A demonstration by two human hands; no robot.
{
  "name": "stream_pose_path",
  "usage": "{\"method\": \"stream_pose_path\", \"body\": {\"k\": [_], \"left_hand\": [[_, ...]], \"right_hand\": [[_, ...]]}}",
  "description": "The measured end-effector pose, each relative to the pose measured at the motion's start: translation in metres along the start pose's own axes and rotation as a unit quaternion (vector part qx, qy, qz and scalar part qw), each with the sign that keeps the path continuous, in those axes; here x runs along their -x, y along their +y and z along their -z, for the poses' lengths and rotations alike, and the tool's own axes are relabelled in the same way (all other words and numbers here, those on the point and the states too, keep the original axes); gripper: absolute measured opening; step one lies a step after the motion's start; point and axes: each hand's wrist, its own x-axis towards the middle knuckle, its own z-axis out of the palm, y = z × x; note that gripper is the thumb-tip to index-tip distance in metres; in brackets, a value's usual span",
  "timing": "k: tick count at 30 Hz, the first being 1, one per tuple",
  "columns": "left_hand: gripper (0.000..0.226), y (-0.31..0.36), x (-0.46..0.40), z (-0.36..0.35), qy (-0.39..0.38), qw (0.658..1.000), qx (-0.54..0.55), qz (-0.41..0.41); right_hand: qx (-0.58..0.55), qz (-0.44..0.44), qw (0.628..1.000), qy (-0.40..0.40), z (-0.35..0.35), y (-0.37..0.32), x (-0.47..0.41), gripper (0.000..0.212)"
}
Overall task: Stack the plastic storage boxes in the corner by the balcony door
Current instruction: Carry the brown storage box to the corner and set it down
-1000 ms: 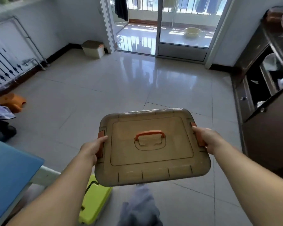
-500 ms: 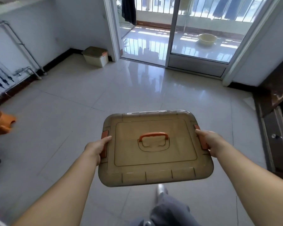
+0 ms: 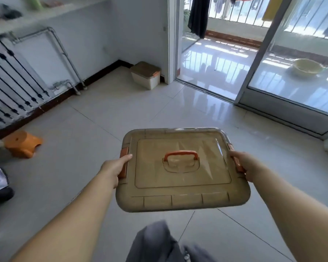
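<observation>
Two hands: left hand (image 3: 115, 168) and right hand (image 3: 248, 165) grip translucent brown lidded plastic box (image 3: 182, 171)
Floor: glossy pale tiles (image 3: 121, 118) beneath the hands
Corner: beige box (image 3: 145, 75) far ahead, beside balcony door (image 3: 212, 46)

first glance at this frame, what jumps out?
The smoky brown storage box with an orange lid handle, centre frame, carried above the floor with the left hand and right hand gripping its side latches. Beyond it, a smaller box sits in the corner beside the open balcony door. An orange stool stands at left.
</observation>
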Motion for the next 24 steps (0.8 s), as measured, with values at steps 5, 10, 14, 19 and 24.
{"method": "stream_pose_path", "body": {"k": [5,10,14,19,24], "left_hand": [[0.065,0.087,-0.087,-0.013,0.026,0.999,0.02,0.001],[0.06,0.193,-0.188,-0.019,0.018,0.999,0.032,0.019],[0.059,0.281,-0.25,-0.018,0.03,0.999,0.035,0.011],[0.059,0.374,-0.326,-0.023,0.037,0.999,0.031,0.012],[0.056,0.476,-0.422,-0.044,0.043,0.998,0.049,0.012]], "right_hand": [[0.006,0.008,1.0,-0.028,-0.065,-0.094,-0.086,0.031],[0.01,-0.001,1.0,-0.017,-0.143,-0.188,-0.166,0.042],[0.016,0.0,1.0,-0.014,-0.198,-0.264,-0.214,0.05],[0.019,-0.006,0.999,-0.041,-0.255,-0.349,-0.278,0.049],[-0.001,-0.028,0.998,-0.052,-0.321,-0.445,-0.373,0.048]]}}
